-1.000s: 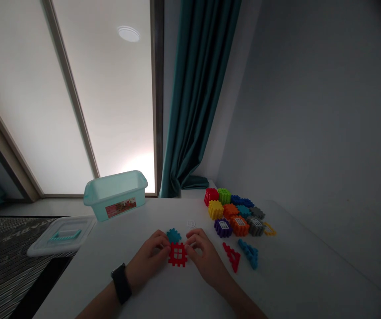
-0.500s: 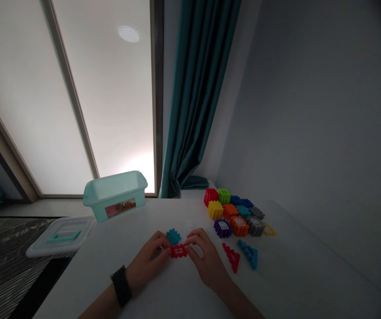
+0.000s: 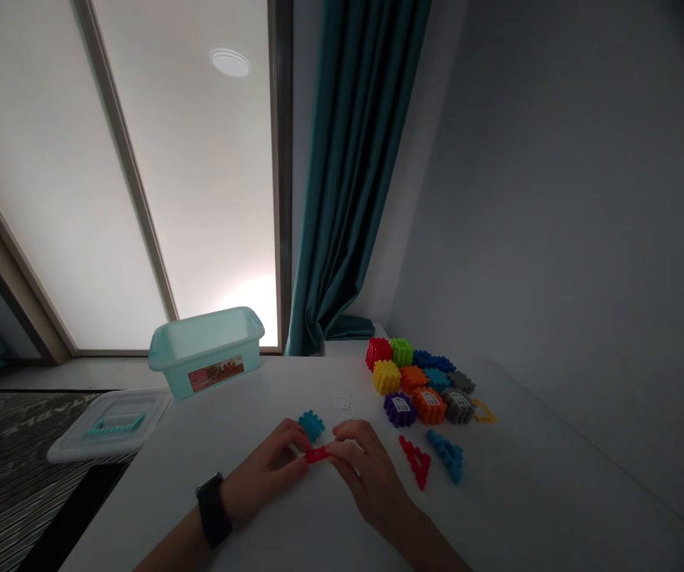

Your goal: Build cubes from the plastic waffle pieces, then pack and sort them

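A red notched building tile (image 3: 316,454) is pinched between my two hands, seen nearly edge-on just above the white table. My left hand (image 3: 271,462), with a dark watch on its wrist, grips the tile's left end between thumb and fingers. At the tile's right end, my right hand (image 3: 366,470) closes its fingertips on it. Just behind lies a teal notched tile (image 3: 311,426), close to my left fingertips. Small white window-like pieces (image 3: 342,403) rest on the table beyond my right hand.
Stacks of coloured tiles stand at the right, among them a yellow stack (image 3: 387,377) and a purple stack (image 3: 399,409). A red triangle piece (image 3: 416,461) and blue triangle pieces (image 3: 446,456) lie nearer. At the left are a mint bin (image 3: 210,349) and its clear lid (image 3: 73,433).
The red tile has tilted from showing its window face to nearly edge-on. My right hand has shifted slightly down and left, uncovering more of the white pieces.
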Available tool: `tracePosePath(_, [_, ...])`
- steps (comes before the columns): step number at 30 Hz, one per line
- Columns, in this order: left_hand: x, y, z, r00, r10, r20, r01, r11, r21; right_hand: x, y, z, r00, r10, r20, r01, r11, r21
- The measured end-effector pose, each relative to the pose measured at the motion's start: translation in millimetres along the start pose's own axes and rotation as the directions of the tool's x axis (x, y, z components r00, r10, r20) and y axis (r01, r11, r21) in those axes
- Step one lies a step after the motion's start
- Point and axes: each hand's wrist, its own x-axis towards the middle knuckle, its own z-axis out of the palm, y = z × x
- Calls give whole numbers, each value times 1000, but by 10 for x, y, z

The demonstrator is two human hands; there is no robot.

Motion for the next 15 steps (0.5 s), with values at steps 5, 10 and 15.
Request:
tracePosePath(5, [-18,-25,-24,971,141,-192,-85,958,274,43,-20,-20,998,12,68,-11,1000,-14])
tracePosePath(10, [-42,-54,-61,924,303,-233,-145,842,519,36,-16,-29,993,39,116,-32,997,-65])
tracePosePath(15, [-39,-59,-34,916,344,-209,-185,821,541,12,13,3,992,39,122,-27,995,-96])
